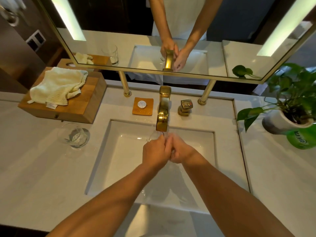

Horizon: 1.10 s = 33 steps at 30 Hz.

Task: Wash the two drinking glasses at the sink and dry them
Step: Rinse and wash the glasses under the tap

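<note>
A clear drinking glass (153,135) is held under the gold faucet (163,110) over the white sink (119,151). My left hand (154,152) grips its side. My right hand (179,152) presses against the glass and the left hand's fingers; most of the glass is hidden behind both hands. Water appears to run from the spout onto them. The second glass (75,135) stands upright on the counter left of the sink. A cream towel (58,85) lies crumpled on a wooden box (82,106) at the back left.
A gold tap handle (185,106) stands right of the faucet. A round soap lies on an orange dish (142,106) to the faucet's left. A potted plant (289,106) and a green bottle (302,137) stand at the right. A mirror (153,31) runs along the back.
</note>
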Available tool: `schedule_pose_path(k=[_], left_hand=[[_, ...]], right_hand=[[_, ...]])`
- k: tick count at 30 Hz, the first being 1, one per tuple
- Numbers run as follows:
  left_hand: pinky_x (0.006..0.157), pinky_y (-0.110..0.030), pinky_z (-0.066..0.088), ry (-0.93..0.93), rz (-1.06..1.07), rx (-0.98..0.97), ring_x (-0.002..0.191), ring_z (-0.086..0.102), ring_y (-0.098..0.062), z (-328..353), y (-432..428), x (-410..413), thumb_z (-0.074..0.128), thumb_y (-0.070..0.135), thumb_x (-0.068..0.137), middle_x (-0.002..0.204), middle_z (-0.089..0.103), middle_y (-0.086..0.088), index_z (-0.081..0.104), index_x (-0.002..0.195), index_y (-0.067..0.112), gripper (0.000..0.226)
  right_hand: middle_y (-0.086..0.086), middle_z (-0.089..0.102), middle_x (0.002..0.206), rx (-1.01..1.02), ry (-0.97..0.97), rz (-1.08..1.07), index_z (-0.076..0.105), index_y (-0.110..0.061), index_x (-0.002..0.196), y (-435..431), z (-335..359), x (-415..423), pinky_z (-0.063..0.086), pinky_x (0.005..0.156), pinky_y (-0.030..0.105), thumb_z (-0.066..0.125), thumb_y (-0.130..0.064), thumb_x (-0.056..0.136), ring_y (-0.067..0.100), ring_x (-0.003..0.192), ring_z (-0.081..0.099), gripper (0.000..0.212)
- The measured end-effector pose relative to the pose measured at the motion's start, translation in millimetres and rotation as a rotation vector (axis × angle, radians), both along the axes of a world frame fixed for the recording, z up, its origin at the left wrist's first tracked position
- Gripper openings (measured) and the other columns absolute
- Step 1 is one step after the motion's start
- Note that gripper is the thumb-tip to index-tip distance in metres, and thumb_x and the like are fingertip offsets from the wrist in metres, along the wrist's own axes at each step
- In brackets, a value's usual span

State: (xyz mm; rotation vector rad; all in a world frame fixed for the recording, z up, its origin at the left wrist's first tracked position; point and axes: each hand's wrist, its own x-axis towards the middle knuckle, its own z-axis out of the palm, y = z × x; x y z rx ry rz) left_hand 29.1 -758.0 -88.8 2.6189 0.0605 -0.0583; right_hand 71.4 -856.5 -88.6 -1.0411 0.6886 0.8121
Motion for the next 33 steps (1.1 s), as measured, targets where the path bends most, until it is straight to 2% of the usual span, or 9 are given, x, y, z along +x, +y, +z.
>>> schedule_pose_path(k=[4, 8, 10, 12, 17, 21, 26, 30, 33], left_hand=[[0.063, -0.033, 0.052, 0.044, -0.103, -0.1, 0.063, 0.063, -0.013, -1, 16, 12, 0.039, 0.04, 0.103, 0.069, 0.065, 0.002, 0.063, 0.083, 0.021, 0.037], [0.064, -0.037, 0.058, 0.533, 0.694, -0.885, 0.068, 0.067, -0.024, 12, 9, 29, 0.045, 0.022, 0.102, 0.075, 0.069, -0.011, 0.065, 0.085, 0.009, 0.029], [0.038, -0.026, 0.05, 0.816, 0.882, -1.258, 0.042, 0.06, -0.019, 17, 16, 30, 0.043, 0.014, 0.102, 0.054, 0.062, -0.01, 0.058, 0.08, 0.004, 0.028], [0.027, -0.017, 0.036, 0.923, 0.898, -1.367, 0.026, 0.05, -0.014, 23, 20, 28, 0.044, 0.013, 0.102, 0.039, 0.053, -0.006, 0.054, 0.072, 0.005, 0.032], [0.04, -0.024, 0.048, 0.765, 0.921, -1.326, 0.041, 0.061, -0.021, 24, 9, 18, 0.046, 0.008, 0.099, 0.052, 0.062, -0.012, 0.062, 0.077, 0.003, 0.028], [0.065, -0.032, 0.052, 0.478, 0.888, -0.957, 0.069, 0.067, -0.022, 4, 0, 14, 0.047, 0.027, 0.1, 0.074, 0.068, -0.011, 0.066, 0.08, 0.007, 0.034], [0.059, -0.02, 0.053, 0.142, 0.402, -0.58, 0.063, 0.067, 0.0, -6, -1, -3, 0.044, 0.052, 0.1, 0.068, 0.069, 0.008, 0.067, 0.077, 0.028, 0.041], [0.068, -0.034, 0.059, 0.089, -0.061, -0.25, 0.07, 0.067, -0.008, -18, 21, -12, 0.036, 0.05, 0.101, 0.076, 0.07, 0.005, 0.069, 0.092, 0.022, 0.044], [0.07, -0.035, 0.058, 0.156, 0.218, -0.447, 0.069, 0.068, -0.012, -13, 17, -4, 0.04, 0.039, 0.104, 0.072, 0.07, -0.001, 0.069, 0.08, 0.018, 0.043]], right_hand=[[0.012, 0.059, 0.075, 0.056, -0.095, 0.082, 0.06, -0.004, 0.1, -1, -9, -10, 0.058, 0.07, 0.033, 0.046, -0.013, 0.101, 0.021, 0.079, 0.063, 0.017], [0.013, 0.071, 0.079, -0.283, -0.248, 0.057, 0.065, -0.01, 0.093, 6, -12, -10, 0.056, 0.052, 0.032, 0.047, -0.032, 0.1, 0.027, 0.071, 0.07, 0.029], [0.009, 0.07, 0.084, -0.57, -0.54, 0.197, 0.067, -0.019, 0.09, 10, -14, -14, 0.054, 0.046, 0.031, 0.054, -0.038, 0.092, 0.023, 0.071, 0.071, 0.023], [0.002, 0.065, 0.081, -0.701, -0.783, 0.285, 0.063, -0.028, 0.082, 13, -16, -21, 0.057, 0.049, 0.033, 0.056, -0.046, 0.082, 0.017, 0.071, 0.067, 0.02], [0.001, 0.067, 0.087, -0.689, -0.721, 0.306, 0.065, -0.028, 0.093, 9, -17, -20, 0.053, 0.042, 0.021, 0.062, -0.038, 0.089, 0.012, 0.064, 0.07, 0.011], [0.006, 0.071, 0.088, -0.572, -0.603, 0.246, 0.067, -0.022, 0.098, 9, -11, -16, 0.062, 0.053, 0.036, 0.056, -0.037, 0.097, 0.019, 0.072, 0.074, 0.018], [0.007, 0.071, 0.076, -0.303, -0.395, 0.138, 0.068, -0.015, 0.088, 5, -3, -11, 0.053, 0.05, 0.029, 0.049, -0.031, 0.101, 0.018, 0.064, 0.07, 0.028], [0.006, 0.068, 0.067, -0.036, -0.057, 0.147, 0.065, -0.011, 0.086, -2, 0, -13, 0.057, 0.058, 0.031, 0.049, -0.025, 0.099, 0.016, 0.062, 0.069, 0.025], [0.007, 0.063, 0.059, -0.062, -0.012, 0.101, 0.062, -0.01, 0.081, 5, -5, -16, 0.06, 0.064, 0.037, 0.046, -0.022, 0.1, 0.016, 0.059, 0.066, 0.027]])
